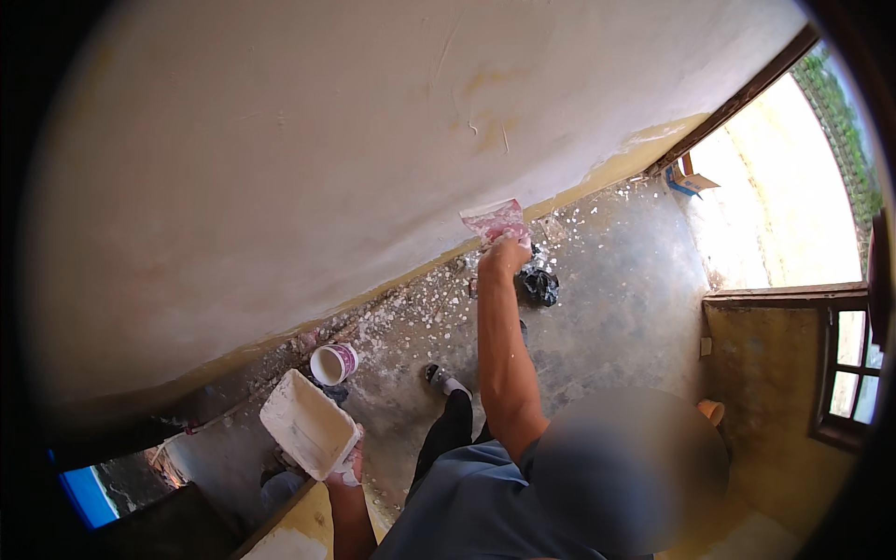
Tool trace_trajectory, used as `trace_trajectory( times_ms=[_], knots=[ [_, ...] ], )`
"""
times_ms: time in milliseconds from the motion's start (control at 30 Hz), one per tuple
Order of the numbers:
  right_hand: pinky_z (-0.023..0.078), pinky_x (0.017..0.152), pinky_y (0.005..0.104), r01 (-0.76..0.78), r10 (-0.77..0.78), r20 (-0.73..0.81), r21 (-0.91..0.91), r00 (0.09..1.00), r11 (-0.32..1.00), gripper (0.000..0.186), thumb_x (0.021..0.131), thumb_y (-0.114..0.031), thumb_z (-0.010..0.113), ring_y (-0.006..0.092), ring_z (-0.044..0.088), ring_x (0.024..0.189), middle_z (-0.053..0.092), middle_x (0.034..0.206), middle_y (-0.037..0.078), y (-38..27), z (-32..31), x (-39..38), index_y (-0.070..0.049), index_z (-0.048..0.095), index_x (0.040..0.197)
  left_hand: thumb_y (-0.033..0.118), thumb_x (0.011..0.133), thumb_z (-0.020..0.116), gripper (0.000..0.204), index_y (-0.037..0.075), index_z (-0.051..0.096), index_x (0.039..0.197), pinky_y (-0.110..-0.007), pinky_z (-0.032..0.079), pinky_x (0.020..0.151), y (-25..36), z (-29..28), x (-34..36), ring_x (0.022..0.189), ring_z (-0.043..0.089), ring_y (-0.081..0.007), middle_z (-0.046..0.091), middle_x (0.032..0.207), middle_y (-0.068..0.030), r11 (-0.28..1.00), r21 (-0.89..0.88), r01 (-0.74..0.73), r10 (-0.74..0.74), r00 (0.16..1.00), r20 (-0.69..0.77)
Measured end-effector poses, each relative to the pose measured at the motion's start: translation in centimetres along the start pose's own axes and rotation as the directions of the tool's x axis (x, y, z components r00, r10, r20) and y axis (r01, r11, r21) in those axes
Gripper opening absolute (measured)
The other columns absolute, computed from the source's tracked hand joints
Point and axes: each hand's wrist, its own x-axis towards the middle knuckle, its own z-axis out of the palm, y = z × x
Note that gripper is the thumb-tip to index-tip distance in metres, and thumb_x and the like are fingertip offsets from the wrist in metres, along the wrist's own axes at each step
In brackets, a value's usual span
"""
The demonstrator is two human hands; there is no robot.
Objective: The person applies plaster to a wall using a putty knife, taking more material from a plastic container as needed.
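My right arm stretches out to the wall (308, 140), where my right hand (509, 250) grips a red, putty-smeared scraper blade (490, 217) at the lower part of the white surface. Low at the left, my left hand (347, 459) holds the side of a white rectangular tray (294, 420) coated with pale putty. Just above the tray, a small white and purple tub (334, 364) rests on the floor by the wall. A crumpled black plastic bag (539, 287) lies beside my right wrist.
Pale flakes (420, 303) litter the concrete floor (616, 299) along the wall base. A bright doorway (765, 215) is at the right, with a cardboard box (689, 182) by its edge and a window (849, 373) below it. A blurred round shape covers part of the lower right.
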Motion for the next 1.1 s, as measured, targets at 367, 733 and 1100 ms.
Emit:
trace_trajectory(
  times_ms=[367, 733, 1100],
  knots=[
    [0.052, 0.074, 0.03, 0.16, -0.164, 0.296, 0.036, 0.941, 0.986, 0.034, 0.081, 0.013, 0.051, 0.0204, 0.062, 0.093, 0.057, 0.106, 0.015, -8.0, 9.4, -4.3, 0.003, 0.046, 0.113, 0.055, 0.092, 0.05, 0.071, 0.014, 0.033, 0.147, -0.063, 0.041, 0.097, -0.4, 0.9, 0.2, 0.125, 0.047, -0.0413, 0.04, 0.146, -0.0182, 1.0, -0.029, -0.003, 0.003, 1.0, 0.009],
    [0.045, 0.086, 0.0447, 0.971, -0.768, 0.594, -0.166, 0.238, 0.172, 0.035, 0.082, 0.005, 0.049, 0.034, 0.055, 0.099, 0.053, 0.107, 0.019, -1.8, 4.6, -8.4, 0.005, 0.047, 0.117, 0.058, 0.089, 0.052, 0.074, 0.014, 0.035, 0.146, -0.064, 0.041, 0.098, -0.2, 0.7, 0.4, 0.124, 0.049, -0.0419, 0.043, 0.145, -0.0176, 0.999, 0.002, -0.035, 0.035, 0.999, 0.0],
    [0.039, 0.097, 0.047, 0.934, -0.713, 0.603, -0.207, 0.357, 0.292, 0.042, 0.078, 0.008, 0.048, 0.0366, 0.047, 0.106, 0.047, 0.105, 0.021, 2.1, 2.4, -2.3, 0.006, 0.041, 0.119, 0.059, 0.088, 0.052, 0.073, 0.016, 0.038, 0.145, -0.064, 0.042, 0.097, -0.4, 1.1, 0.2, 0.125, 0.048, -0.0406, 0.045, 0.144, -0.0153, 0.999, 0.03, -0.027, 0.024, 0.997, 0.078]
  ],
)
